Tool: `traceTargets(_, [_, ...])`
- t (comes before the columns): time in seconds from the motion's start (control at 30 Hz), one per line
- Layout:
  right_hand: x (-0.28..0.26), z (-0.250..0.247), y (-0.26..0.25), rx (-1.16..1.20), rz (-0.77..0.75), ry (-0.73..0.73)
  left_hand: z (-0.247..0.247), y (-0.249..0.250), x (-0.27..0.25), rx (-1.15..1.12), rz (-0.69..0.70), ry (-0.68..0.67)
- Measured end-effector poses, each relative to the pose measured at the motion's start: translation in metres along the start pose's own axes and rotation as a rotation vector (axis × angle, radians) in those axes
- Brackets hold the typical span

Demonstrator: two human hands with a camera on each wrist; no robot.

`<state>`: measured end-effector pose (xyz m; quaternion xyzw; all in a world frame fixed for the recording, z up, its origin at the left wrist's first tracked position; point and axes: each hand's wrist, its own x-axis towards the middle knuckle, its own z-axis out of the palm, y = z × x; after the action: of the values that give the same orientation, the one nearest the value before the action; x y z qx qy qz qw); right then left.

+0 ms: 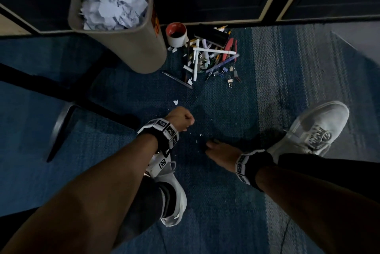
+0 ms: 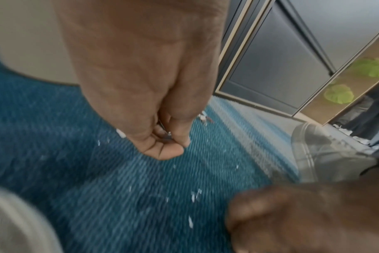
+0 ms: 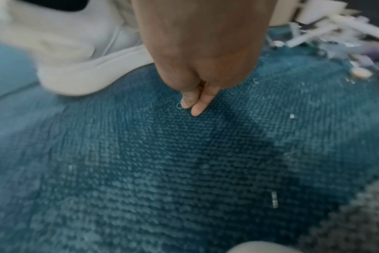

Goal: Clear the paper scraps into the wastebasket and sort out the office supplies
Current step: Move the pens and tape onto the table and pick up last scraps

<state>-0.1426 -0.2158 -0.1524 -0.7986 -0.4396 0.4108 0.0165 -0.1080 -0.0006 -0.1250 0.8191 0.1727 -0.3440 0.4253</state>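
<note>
Down on the carpet, chasing the last crumbs of paper

The right hand (image 3: 202, 56) has thumb and forefinger pressed tip to tip against the carpet (image 3: 184, 171); what that grip has caught, I cannot tell. The left hand (image 1: 181, 119) is curled into a loose fist, seemingly hoarding something small. Tiny paper scraps (image 2: 194, 195) dot the floor between them. Beyond, the wastebasket (image 1: 123, 47) brims with paper, and the office supplies (image 1: 211, 56) lie heaped beside it, unsorted.

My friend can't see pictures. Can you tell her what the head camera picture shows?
A person crouches over blue carpet, left hand in a fist, right hand reaching down to tiny paper bits. Ahead stand a wastebasket full of paper scraps and a pile of pens and clips.
</note>
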Motion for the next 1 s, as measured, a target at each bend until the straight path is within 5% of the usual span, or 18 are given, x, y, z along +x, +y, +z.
traceTargets(0.13, [0.005,-0.003,0.013,-0.260,-0.157,-0.072,-0.012,0.016,-0.008,-0.005,-0.014,0.020])
traceTargets(0.27, [-0.004,-0.042,0.039,0.099,0.065,0.228,-0.030,0.040,-0.024,-0.014,0.000,0.053])
traceTargets(0.4, [-0.022,-0.172,0.044,0.371,0.195,0.349,-0.065,0.084,-0.055,-0.008,0.063,0.130])
traceTargets(0.6, [-0.089,-0.365,0.001,0.172,0.106,0.432,-0.133,0.177,-0.141,-0.062,0.233,0.326])
traceTargets(0.77, [-0.139,-0.452,-0.055,0.396,-0.023,0.644,-0.164,0.228,-0.219,-0.715,0.379,0.290])
traceTargets(1.0, [-0.158,-0.475,-0.122,0.676,-0.271,0.883,-0.204,0.253,-0.317,-1.357,0.647,0.266])
